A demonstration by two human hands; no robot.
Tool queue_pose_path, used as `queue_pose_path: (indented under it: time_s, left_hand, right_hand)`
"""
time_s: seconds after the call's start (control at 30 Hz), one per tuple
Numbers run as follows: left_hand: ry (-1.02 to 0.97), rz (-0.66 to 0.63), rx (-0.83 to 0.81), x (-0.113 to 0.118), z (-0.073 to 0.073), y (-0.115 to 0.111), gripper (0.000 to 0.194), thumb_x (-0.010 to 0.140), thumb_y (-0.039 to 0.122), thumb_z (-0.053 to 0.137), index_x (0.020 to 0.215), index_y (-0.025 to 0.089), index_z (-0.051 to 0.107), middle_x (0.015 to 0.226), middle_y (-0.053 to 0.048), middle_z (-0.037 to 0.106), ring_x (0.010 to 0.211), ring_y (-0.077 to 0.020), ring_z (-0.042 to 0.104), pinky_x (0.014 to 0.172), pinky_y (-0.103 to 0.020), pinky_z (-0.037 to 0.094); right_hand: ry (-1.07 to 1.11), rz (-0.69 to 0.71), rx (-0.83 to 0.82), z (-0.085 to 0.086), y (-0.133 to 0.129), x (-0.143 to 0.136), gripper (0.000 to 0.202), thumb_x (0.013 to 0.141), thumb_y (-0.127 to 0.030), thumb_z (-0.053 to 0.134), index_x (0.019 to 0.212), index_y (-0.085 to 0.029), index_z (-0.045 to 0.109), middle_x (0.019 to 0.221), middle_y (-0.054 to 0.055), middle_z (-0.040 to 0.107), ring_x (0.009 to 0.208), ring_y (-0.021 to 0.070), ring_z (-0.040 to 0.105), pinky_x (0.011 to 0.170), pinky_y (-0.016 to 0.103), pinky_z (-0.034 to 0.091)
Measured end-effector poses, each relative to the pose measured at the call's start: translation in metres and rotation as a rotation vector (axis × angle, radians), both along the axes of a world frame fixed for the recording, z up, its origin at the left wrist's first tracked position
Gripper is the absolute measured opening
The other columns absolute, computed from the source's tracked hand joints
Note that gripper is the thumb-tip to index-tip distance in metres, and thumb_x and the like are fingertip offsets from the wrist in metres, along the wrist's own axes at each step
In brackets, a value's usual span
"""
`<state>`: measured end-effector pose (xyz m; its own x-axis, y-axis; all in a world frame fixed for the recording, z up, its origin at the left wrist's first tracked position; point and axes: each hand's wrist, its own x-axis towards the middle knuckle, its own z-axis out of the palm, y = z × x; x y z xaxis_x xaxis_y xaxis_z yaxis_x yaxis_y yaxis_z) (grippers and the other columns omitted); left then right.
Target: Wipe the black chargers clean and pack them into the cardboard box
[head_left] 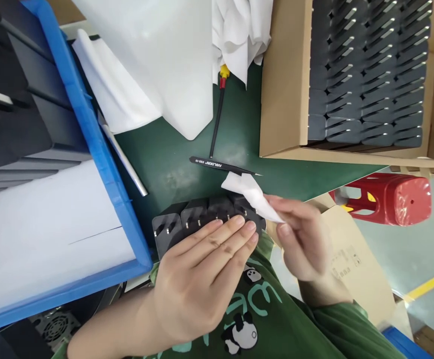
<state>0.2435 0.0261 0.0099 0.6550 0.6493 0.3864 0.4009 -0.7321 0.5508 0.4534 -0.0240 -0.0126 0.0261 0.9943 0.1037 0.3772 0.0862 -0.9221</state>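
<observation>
Several black plug adapters (168, 227) stand in a row at the near edge of the green table (172, 169), their metal pins up. My left hand (205, 269) lies flat across them, fingers stretched out and side by side, hiding part of the row. At the row's right end, my right hand (303, 239) pinches a white cloth (254, 194) between thumb and fingers. The cloth's free end reaches over the rightmost adapters. Just beyond it lie black tweezers (217, 164).
A cardboard box (284, 80) of black adapters stands at the back right. On the left is a blue crate (108, 179) with black parts and white sheets. A screwdriver (218, 119), white cloths (115, 89) and a silver rod (125, 159) lie between. A red stool (404, 199) is beyond.
</observation>
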Motion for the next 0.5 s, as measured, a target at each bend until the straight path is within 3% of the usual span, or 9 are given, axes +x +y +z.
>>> queue_pose_path:
  time_s: [0.2, 0.4, 0.5]
  left_hand:
    - [0.034, -0.032, 0.010, -0.002, 0.004, 0.002, 0.025, 0.098, 0.003, 0.057, 0.114, 0.009, 0.075, 0.121, -0.004, 0.076, 0.119, -0.0180, 0.071, 0.119, -0.028, 0.044]
    - [0.035, -0.040, 0.011, -0.002, 0.003, 0.003, 0.025, 0.099, 0.004, 0.056, 0.114, 0.009, 0.075, 0.122, -0.005, 0.076, 0.121, -0.0188, 0.070, 0.118, -0.030, 0.045]
    - [0.003, -0.029, 0.004, -0.001, 0.001, 0.003, 0.024, 0.100, 0.004, 0.055, 0.113, 0.009, 0.075, 0.121, -0.004, 0.076, 0.120, -0.0181, 0.070, 0.117, -0.029, 0.046]
  right_hand:
    - [-0.239, -0.054, 0.178, -0.002, -0.028, -0.015, 0.057, 0.091, -0.005, 0.050, 0.145, -0.021, 0.052, 0.126, 0.012, 0.070, 0.119, 0.0256, 0.069, 0.091, 0.041, 0.065]
    - [-0.180, -0.074, 0.293, -0.010, -0.024, -0.018, 0.050, 0.093, -0.006, 0.044, 0.142, -0.013, 0.054, 0.125, 0.014, 0.069, 0.116, 0.0233, 0.070, 0.089, 0.036, 0.065]
    - [-0.045, -0.117, 0.230, -0.018, -0.018, -0.019, 0.047, 0.096, -0.008, 0.044, 0.141, -0.019, 0.054, 0.130, 0.011, 0.069, 0.117, 0.0238, 0.071, 0.088, 0.036, 0.065]
